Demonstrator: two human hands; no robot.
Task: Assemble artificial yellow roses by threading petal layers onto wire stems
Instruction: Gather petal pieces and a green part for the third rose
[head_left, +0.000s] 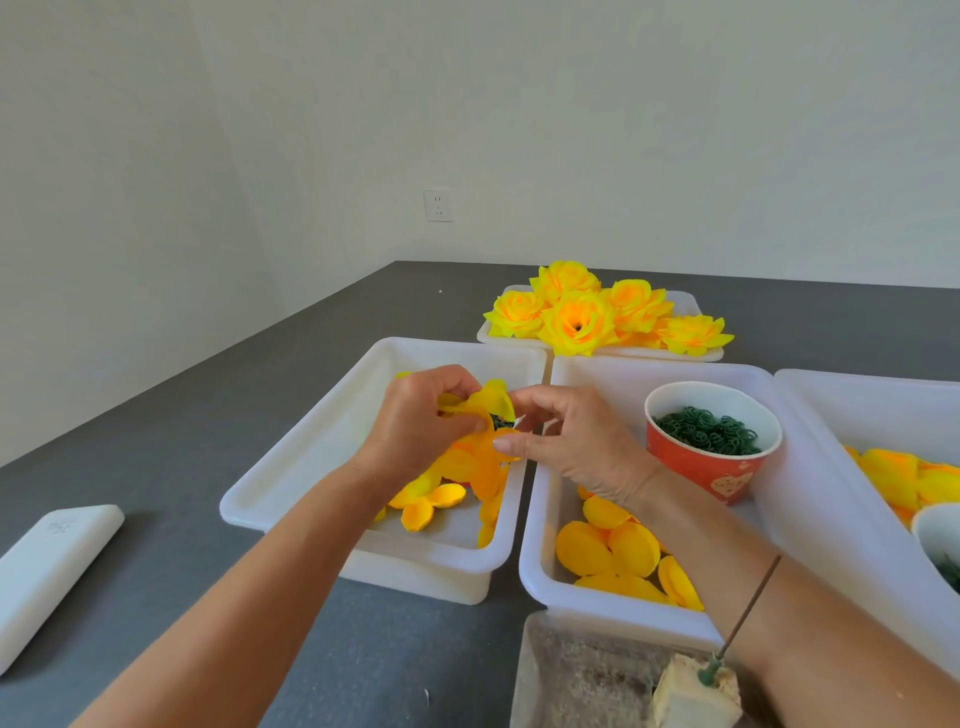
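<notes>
Presently held above the left tray (291, 483): petal layer (483, 415), pinched by the curled left hand (421, 421). Right hand (566, 447) is set just beside it, thumb and forefinger closing on its dark green centre; whether contact is made cannot be told.

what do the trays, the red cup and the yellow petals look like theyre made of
Trays: likely plastic, white, smooth, slightly translucent, with rounded rims.
Red cup: probably paper, printed outside, white inside.
Yellow petals: seemingly fabric, thin, matte, cupped discs.

Pale bare walls (571, 104), a socket (438, 206), dark grey tabletop (208, 415).
</notes>
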